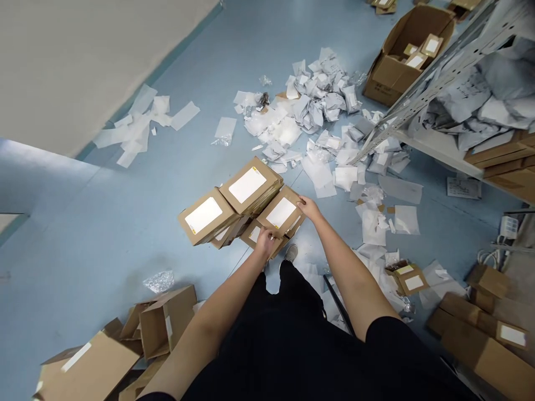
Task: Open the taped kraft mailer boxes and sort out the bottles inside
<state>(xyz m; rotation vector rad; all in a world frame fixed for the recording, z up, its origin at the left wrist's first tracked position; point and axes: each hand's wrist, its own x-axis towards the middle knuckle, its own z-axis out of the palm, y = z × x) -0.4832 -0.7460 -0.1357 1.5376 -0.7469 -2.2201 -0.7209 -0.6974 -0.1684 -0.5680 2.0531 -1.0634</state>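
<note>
Dark shirt sits closest; beyond and left of the left hand, stacked boxes. Left pinches the near corner of the box, its long axis slanting toward the right hand, pinching its right corner, equally near.

left fingers hide part of the box.
</note>
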